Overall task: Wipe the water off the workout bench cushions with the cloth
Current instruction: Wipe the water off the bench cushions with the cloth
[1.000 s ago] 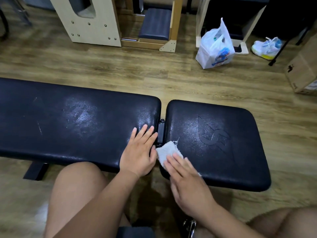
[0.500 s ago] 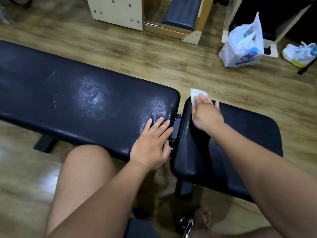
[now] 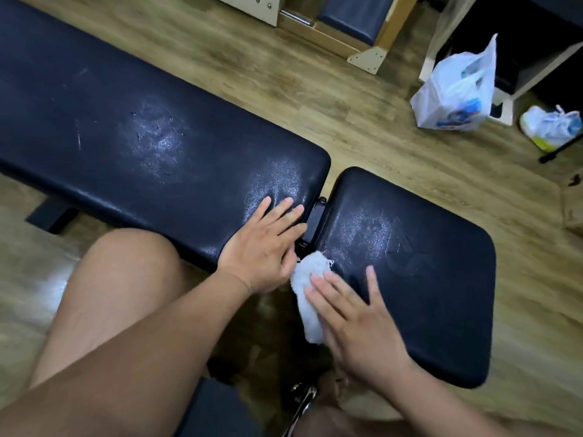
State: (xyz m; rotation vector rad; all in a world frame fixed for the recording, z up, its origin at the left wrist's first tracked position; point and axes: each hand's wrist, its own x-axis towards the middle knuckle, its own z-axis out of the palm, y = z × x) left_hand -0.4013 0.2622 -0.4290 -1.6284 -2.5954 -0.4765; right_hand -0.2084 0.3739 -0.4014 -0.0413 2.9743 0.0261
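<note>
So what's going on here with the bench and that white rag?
A person is wiping down a black workout bench. The right hand presses a white cloth with straight fingers against the near corner of the short cushion, beside the gap between the two pads. The left hand rests flat on the long cushion. Both cushions show a speckled sheen that looks like water, so the job isn't finished.
</note>
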